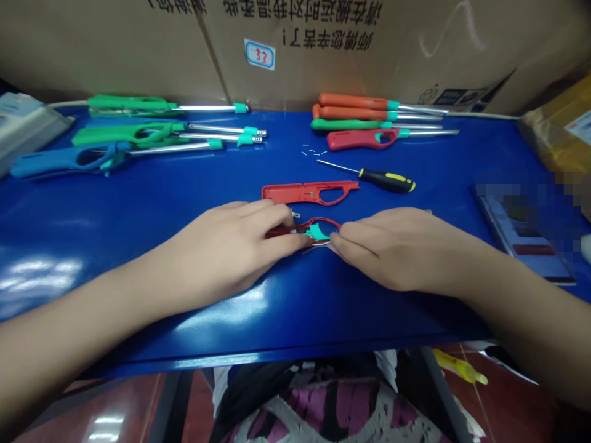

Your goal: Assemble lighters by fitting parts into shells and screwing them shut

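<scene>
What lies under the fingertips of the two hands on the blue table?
A red plastic lighter half-shell with a turquoise trigger shows between left hand and right hand. Both its ends are covered.

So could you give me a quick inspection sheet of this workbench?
Surface: glossy blue tabletop, reflecting light.
Job's things: open red lighter body with teal trigger between the hands; red shell half just behind it.
Clutter: screwdriver, small metal pins, green and blue lighters back left, mixed-colour lighters back right.
Grippers: left hand and right hand both pinch the lighter body.
Cables: thin white cord along the back edge.
Surroundings: cardboard boxes behind the table.
</scene>
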The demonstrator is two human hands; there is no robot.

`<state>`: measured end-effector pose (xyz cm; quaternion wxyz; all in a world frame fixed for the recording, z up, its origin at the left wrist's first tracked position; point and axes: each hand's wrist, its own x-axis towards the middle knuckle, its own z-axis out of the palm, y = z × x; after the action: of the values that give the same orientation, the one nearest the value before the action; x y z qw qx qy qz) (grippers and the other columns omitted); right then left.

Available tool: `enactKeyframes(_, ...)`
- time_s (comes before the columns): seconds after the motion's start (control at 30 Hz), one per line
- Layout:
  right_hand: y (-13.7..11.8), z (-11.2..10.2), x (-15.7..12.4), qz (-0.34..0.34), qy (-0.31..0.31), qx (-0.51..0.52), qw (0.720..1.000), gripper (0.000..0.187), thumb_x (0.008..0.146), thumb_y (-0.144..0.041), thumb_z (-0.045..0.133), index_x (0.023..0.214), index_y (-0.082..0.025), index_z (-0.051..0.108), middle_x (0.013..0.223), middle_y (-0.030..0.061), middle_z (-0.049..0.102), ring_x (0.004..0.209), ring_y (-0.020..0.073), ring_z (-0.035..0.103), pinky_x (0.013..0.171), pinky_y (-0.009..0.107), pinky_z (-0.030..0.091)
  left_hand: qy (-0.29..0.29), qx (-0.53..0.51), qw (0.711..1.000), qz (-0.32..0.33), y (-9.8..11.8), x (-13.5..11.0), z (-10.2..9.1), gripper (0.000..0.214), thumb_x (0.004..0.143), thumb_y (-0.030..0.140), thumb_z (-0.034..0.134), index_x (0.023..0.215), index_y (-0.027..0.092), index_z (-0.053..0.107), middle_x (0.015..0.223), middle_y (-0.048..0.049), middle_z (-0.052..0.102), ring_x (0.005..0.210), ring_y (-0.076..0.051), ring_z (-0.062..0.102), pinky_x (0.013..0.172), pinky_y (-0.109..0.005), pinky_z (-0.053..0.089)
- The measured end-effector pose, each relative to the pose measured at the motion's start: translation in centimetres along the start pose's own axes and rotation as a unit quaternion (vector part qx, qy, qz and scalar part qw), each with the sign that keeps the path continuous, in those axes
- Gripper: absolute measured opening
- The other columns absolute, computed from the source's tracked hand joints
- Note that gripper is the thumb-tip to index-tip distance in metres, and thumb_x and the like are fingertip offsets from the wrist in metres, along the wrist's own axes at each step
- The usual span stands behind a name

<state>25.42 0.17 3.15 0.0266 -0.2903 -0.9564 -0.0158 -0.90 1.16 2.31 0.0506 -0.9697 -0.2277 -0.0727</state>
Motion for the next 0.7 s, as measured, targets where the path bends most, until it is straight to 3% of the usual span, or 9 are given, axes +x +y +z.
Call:
enactKeyframes(0.2,-0.2,-0.1,-0.1,-0.022,-0.001,-0.021,1.000,0.032,0.099,-0.017,0.041,0.080,-0.018,0.066,0.068,0.0045,0.066,0.054,0.0164,0.051,0.053,0.035,0.022,0.005,0.005,1.000,0.005,0.0,0.0,-0.1,0.036,0.108,0.031,0.037,0.127,0.020,0.066,0.108,-0.0119,0.068,0.088,-0.025,0.066,0.071,-0.036,0.054)
enactKeyframes(0.37,0.7,-0.3,0.0,-0.056,-0.011,0.011,0.998,0.034,0.103,-0.017,0.038,0.084,-0.017,0.067,0.074,0.0043,0.066,0.062,0.0158,0.054,0.056,0.033,0.028,0.004,0.001,1.000,0.014,-0.1,-0.1,0.0,0.036,0.107,0.028,0.039,0.133,0.020,0.063,0.113,-0.0139,0.068,0.094,-0.029,0.068,0.074,-0.041,0.056)
enactKeyframes(0.57,1.3,-0.1,0.2,0.024,0.020,0.206,0.978,0.021,0.100,-0.022,0.053,0.088,-0.017,0.070,0.082,0.0021,0.068,0.075,0.0141,0.062,0.067,0.027,0.040,-0.001,0.011,1.000,0.012,0.0,-0.2,-0.2,0.042,0.107,0.024,0.030,0.138,0.028,0.059,0.111,-0.0113,0.067,0.090,-0.026,0.066,0.069,-0.037,0.054)
enactKeyframes(0.7,1.0,-0.1,0.0,0.048,0.017,0.207,0.977,0.020,0.098,-0.021,0.055,0.087,-0.017,0.072,0.083,0.0024,0.067,0.075,0.0144,0.061,0.064,0.028,0.038,-0.001,0.019,1.000,0.011,0.3,-0.1,-0.4,0.045,0.109,0.026,0.025,0.135,0.029,0.061,0.110,-0.0112,0.067,0.091,-0.026,0.065,0.068,-0.036,0.052)
